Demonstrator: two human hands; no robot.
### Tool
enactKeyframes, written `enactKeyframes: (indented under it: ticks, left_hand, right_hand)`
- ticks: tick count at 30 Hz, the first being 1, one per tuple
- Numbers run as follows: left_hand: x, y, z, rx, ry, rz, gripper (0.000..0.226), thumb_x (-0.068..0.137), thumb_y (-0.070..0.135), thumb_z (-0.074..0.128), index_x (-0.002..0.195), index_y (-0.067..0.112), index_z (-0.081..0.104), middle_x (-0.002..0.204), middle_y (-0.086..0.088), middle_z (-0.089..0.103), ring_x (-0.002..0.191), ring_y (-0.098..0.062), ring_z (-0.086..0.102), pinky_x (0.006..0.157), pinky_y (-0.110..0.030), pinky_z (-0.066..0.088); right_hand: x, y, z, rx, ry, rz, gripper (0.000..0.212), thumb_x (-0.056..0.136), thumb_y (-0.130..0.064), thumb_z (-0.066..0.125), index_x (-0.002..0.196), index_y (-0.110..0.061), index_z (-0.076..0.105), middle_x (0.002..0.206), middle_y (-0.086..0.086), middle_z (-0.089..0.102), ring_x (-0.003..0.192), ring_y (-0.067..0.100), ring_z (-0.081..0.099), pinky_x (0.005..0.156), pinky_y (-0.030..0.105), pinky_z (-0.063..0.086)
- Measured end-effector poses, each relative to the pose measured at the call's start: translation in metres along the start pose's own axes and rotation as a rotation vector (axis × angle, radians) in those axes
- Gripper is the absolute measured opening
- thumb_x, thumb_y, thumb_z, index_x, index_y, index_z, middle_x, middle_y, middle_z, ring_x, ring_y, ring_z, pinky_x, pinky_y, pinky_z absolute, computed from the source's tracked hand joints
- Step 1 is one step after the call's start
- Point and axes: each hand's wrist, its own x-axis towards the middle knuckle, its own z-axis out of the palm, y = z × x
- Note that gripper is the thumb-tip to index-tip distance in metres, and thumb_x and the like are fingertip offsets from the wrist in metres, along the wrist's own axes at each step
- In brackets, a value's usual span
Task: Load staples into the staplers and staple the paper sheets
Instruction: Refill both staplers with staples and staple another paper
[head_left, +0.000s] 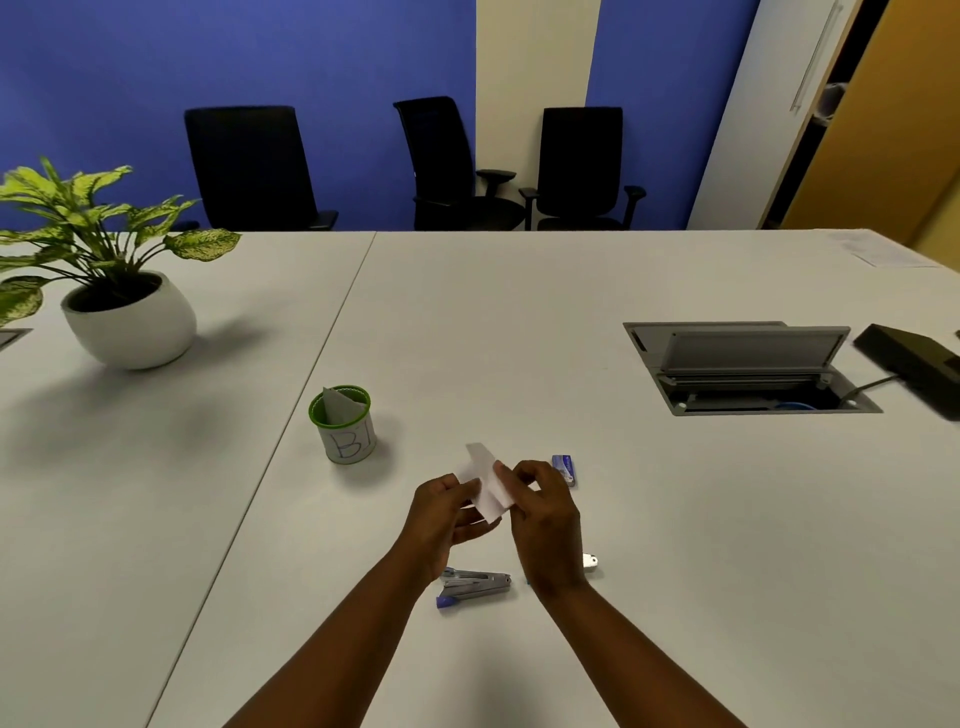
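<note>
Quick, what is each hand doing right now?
Left hand: closed on the paper slips.
Right hand: pinching the same paper slips.

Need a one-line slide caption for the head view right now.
Both hands, left and right, hold small paper sheets above a white table; a stapler lies beneath, unused.

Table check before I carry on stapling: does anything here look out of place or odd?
Mostly tidy. The floor-box lid set into the table stands propped open with a cable running out. A folded paper sticks out of the green-rimmed cup. The stapler lies on its side near the left hand.
</note>
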Motion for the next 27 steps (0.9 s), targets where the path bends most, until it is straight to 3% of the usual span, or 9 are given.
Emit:
enactKeyframes:
  ticks: [3, 6, 9, 10, 12, 14, 17, 22, 27]
  left_hand:
    - [-0.001, 0.003, 0.002, -0.052, -0.009, -0.044, 0.03, 0.096, 0.025, 0.041, 0.111, 0.004, 0.056, 0.089, -0.013, 0.068, 0.073, -0.028, 0.067, 0.054, -0.028, 0.059]
    - [0.0, 0.005, 0.001, -0.013, 0.013, -0.071, 0.048, 0.089, 0.052, 0.043, 0.098, 0.009, 0.061, 0.092, -0.014, 0.069, 0.073, -0.026, 0.07, 0.053, -0.029, 0.058]
    - [0.003, 0.001, 0.001, 0.093, 0.123, 0.027, 0.028, 0.088, 0.032, 0.056, 0.099, 0.006, 0.059, 0.107, -0.02, 0.065, 0.085, -0.031, 0.066, 0.056, -0.03, 0.054]
    - [0.004, -0.001, 0.0, 0.102, 0.171, 0.046, 0.023, 0.088, 0.025, 0.058, 0.102, 0.007, 0.057, 0.109, -0.021, 0.063, 0.09, -0.031, 0.062, 0.056, -0.03, 0.052]
    - [0.005, -0.003, -0.003, 0.089, 0.241, 0.073, 0.018, 0.089, 0.021, 0.058, 0.103, 0.01, 0.057, 0.105, -0.017, 0.062, 0.092, -0.03, 0.059, 0.057, -0.029, 0.049]
    - [0.006, -0.002, -0.005, 0.104, 0.262, 0.099, 0.021, 0.088, 0.022, 0.059, 0.105, 0.009, 0.059, 0.101, -0.014, 0.061, 0.092, -0.028, 0.057, 0.061, -0.029, 0.049]
    - [0.006, -0.003, -0.006, 0.244, 0.203, 0.154, 0.021, 0.088, 0.025, 0.059, 0.101, 0.007, 0.06, 0.095, -0.012, 0.062, 0.084, -0.024, 0.058, 0.06, -0.027, 0.049]
    - [0.001, -0.005, -0.003, 0.36, 0.018, 0.19, 0.016, 0.091, 0.027, 0.052, 0.088, 0.016, 0.062, 0.085, -0.006, 0.065, 0.074, -0.016, 0.063, 0.052, -0.017, 0.051]
    - [-0.002, -0.006, -0.004, 0.325, -0.062, 0.145, 0.022, 0.094, 0.028, 0.047, 0.1, 0.013, 0.062, 0.085, -0.006, 0.068, 0.074, -0.015, 0.065, 0.054, -0.018, 0.053]
  right_hand:
    - [-0.002, 0.003, 0.0, -0.091, -0.023, -0.078, 0.045, 0.055, 0.009, 0.082, 0.096, -0.006, 0.072, 0.077, 0.011, 0.067, 0.065, 0.021, 0.065, 0.046, 0.02, 0.053]
    - [-0.003, 0.004, 0.001, -0.102, -0.018, -0.119, 0.043, 0.055, 0.009, 0.082, 0.094, -0.005, 0.072, 0.077, 0.011, 0.066, 0.065, 0.022, 0.065, 0.043, 0.022, 0.052]
    - [-0.004, 0.005, 0.0, -0.009, -0.079, -0.177, 0.04, 0.061, 0.01, 0.071, 0.098, -0.005, 0.07, 0.082, 0.012, 0.064, 0.073, 0.024, 0.064, 0.05, 0.024, 0.055]
    - [-0.004, 0.004, -0.001, 0.112, -0.147, -0.131, 0.039, 0.065, 0.006, 0.065, 0.102, -0.006, 0.069, 0.087, 0.011, 0.062, 0.079, 0.022, 0.063, 0.059, 0.024, 0.056]
    - [0.0, -0.001, -0.006, 0.493, -0.327, 0.148, 0.042, 0.071, -0.006, 0.056, 0.11, -0.015, 0.065, 0.097, 0.005, 0.057, 0.09, 0.008, 0.058, 0.073, 0.016, 0.051]
    - [0.009, -0.004, -0.01, 0.847, -0.39, 0.572, 0.033, 0.079, -0.015, 0.058, 0.11, -0.024, 0.062, 0.103, 0.005, 0.061, 0.088, 0.001, 0.059, 0.072, 0.011, 0.049]
    - [0.022, -0.003, -0.012, 1.077, -0.461, 1.113, 0.019, 0.086, -0.031, 0.06, 0.093, -0.015, 0.066, 0.093, 0.009, 0.068, 0.082, 0.013, 0.065, 0.064, 0.021, 0.053]
    - [0.028, -0.004, -0.011, 1.064, -0.482, 1.154, 0.012, 0.083, -0.026, 0.065, 0.079, -0.014, 0.067, 0.086, 0.007, 0.069, 0.076, 0.018, 0.066, 0.06, 0.024, 0.055]
    - [0.028, 0.0, -0.004, 0.912, -0.416, 1.094, 0.013, 0.083, -0.022, 0.065, 0.071, -0.018, 0.066, 0.09, 0.011, 0.067, 0.086, 0.026, 0.062, 0.085, 0.042, 0.052]
